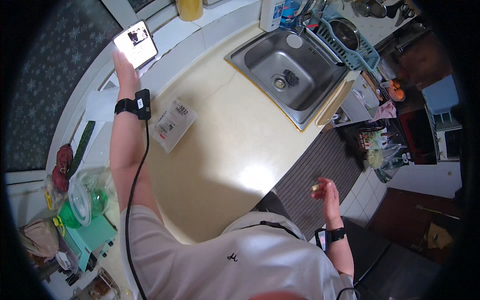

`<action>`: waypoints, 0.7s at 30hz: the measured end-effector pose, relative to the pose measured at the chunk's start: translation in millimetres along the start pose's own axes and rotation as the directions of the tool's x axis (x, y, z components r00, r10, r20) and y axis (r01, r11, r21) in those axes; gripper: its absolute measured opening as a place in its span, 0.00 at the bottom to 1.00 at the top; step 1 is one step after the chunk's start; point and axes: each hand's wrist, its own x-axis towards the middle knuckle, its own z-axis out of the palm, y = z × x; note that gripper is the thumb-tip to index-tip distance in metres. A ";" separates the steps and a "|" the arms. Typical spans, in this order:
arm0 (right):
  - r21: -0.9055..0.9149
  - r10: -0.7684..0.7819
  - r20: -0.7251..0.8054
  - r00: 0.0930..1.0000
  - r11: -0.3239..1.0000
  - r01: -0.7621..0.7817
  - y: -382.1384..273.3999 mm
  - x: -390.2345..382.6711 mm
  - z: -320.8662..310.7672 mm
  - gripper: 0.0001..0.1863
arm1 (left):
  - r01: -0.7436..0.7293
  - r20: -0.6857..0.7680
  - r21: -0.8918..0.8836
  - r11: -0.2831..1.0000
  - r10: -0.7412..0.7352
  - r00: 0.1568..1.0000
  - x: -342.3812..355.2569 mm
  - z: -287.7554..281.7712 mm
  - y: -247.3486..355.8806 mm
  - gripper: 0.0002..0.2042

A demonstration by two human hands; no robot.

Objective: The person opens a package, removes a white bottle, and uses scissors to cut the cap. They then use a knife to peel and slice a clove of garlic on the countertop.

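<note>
My left hand (125, 70) reaches to a lit phone (135, 42) propped on the white tiled ledge; its fingertips are at the screen's lower left edge, and I cannot tell whether they grip it. Below it a white printed packet (175, 125) lies on the cream counter (230, 165). My right hand (327, 200) is in the air past the counter's front edge, open with fingers loosely bent, a small pale wrap or bit on one finger.
A steel sink (270, 55) with a scrubber and a blue dish rack (367, 55) are at upper right. Cucumber (82, 145), plastic containers (80, 200) and bags crowd the left. A striped mat (310, 160) lies on the floor.
</note>
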 end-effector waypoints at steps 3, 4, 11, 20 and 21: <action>-0.006 -0.005 0.009 1.000 1.000 0.005 -1.0 2.4 2.2 0.28 | -0.087 -0.024 0.034 0.996 0.088 0.996 -2.4 -3.2 -5.4 0.10; -0.006 -0.005 0.012 1.000 1.000 0.005 -1.4 3.4 2.8 0.28 | -0.110 -0.015 0.004 0.994 0.110 0.994 -3.4 -4.1 -7.6 0.10; -0.027 0.010 0.051 0.999 1.000 -0.008 -5.6 11.2 10.9 0.27 | -0.129 -0.050 0.071 0.989 0.133 0.990 -4.8 -5.4 -11.5 0.13; -0.052 -0.018 0.071 0.997 0.998 0.022 -12.2 14.8 20.1 0.27 | -0.028 -0.059 -0.051 0.998 0.025 0.998 -3.4 -1.7 -5.4 0.13; -0.053 -0.021 0.077 0.997 0.998 0.025 -12.4 14.9 19.9 0.27 | -0.023 -0.084 -0.039 0.999 0.020 0.996 -5.0 -0.6 -4.7 0.13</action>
